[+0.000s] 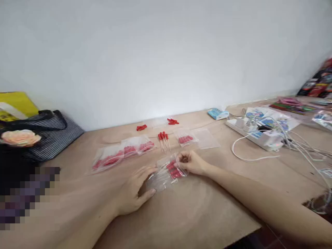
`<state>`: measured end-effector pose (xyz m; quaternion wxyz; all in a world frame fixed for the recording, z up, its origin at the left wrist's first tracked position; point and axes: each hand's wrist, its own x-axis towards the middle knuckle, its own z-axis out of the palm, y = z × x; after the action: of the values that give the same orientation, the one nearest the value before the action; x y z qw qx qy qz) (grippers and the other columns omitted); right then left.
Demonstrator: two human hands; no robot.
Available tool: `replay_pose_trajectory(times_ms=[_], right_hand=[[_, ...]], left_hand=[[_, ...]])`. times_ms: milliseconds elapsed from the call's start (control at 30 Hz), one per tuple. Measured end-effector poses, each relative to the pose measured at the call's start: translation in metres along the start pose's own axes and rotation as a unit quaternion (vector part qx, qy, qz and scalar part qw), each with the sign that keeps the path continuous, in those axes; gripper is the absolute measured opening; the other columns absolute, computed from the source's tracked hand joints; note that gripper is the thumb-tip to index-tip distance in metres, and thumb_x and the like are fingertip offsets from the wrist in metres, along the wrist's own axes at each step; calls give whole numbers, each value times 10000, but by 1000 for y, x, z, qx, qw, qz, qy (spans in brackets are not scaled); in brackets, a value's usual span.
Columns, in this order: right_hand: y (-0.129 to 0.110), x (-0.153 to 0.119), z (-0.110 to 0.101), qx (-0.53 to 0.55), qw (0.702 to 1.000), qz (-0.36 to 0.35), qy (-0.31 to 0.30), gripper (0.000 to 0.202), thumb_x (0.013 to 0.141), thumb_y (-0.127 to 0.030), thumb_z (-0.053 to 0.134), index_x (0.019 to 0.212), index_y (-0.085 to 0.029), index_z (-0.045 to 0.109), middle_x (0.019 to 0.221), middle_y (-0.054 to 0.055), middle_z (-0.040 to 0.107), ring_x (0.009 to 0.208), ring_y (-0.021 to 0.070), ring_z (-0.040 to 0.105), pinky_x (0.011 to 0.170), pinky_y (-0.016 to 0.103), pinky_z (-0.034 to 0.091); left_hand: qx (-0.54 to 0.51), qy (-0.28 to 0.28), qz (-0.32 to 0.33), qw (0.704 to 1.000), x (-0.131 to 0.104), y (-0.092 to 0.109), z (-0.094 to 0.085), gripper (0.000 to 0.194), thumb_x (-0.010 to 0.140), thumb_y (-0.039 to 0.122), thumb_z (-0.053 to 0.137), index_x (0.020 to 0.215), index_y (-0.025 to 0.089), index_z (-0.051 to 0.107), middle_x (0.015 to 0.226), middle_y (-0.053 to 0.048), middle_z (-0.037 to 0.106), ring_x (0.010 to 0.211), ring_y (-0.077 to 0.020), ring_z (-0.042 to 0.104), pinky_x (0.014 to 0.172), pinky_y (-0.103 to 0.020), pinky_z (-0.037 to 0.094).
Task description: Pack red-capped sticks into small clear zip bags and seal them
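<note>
A clear plastic bag (166, 174) with several red-ended sticks inside lies flat on the brown table between my hands. My right hand (190, 163) pinches the bag's right edge, by the red ends. At the bag's left side, my left hand (137, 188) rests with thumb and fingers spread, its fingertips at the film. Beyond them lie loose red-tipped sticks (163, 136), a filled bag (185, 137) and a flat clear bag (206, 138). More filled bags (109, 158) overlap in a row at the left.
Small red piles (141, 127) sit near the wall. A power strip (254, 135) with tangled white cables and a blue packet (218, 113) stand at the right. On the left are a striped bag (57, 135) and a peach flower (21, 138). The table's front edge shows lower right.
</note>
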<state>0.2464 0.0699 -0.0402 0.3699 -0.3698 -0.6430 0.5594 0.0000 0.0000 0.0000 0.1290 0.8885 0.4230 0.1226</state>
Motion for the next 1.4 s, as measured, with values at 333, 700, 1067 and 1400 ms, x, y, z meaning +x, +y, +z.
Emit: replay_pose_trajectory(times_ms=[333,700,1067,1400], right_hand=[[-25,21,-31,-127,989,49,63,108,672,-239,601,632,-147,560,520,-45,525,381,41,435,385,164,330],[-25,139,-14,-280,939,60,191,141,718,-184,500,640,-133,605,593,17,585,583,100,511,547,193,357],[-7,174,-13,-198,957,117,178,129,682,-198,561,563,-153,537,436,-20,478,432,90,435,446,203,314],[-41,117,-49,22,983,63,171,164,822,-217,470,676,-148,496,604,0,563,410,36,408,401,160,330]], left_hand=[[37,-12,36,999,0,-16,7,418,866,318,402,1281,366,376,1392,-10,315,1244,-277,334,987,-491,342],[36,-15,23,999,0,-12,3,427,851,328,433,1274,370,390,1385,-20,336,1232,-286,363,969,-500,366],[16,-15,13,1000,-1,-9,2,427,836,333,465,1258,373,413,1372,-23,362,1225,-284,378,961,-493,380],[20,-23,13,999,0,-8,2,425,836,325,457,1260,346,421,1383,-24,343,1242,-272,349,987,-474,351]])
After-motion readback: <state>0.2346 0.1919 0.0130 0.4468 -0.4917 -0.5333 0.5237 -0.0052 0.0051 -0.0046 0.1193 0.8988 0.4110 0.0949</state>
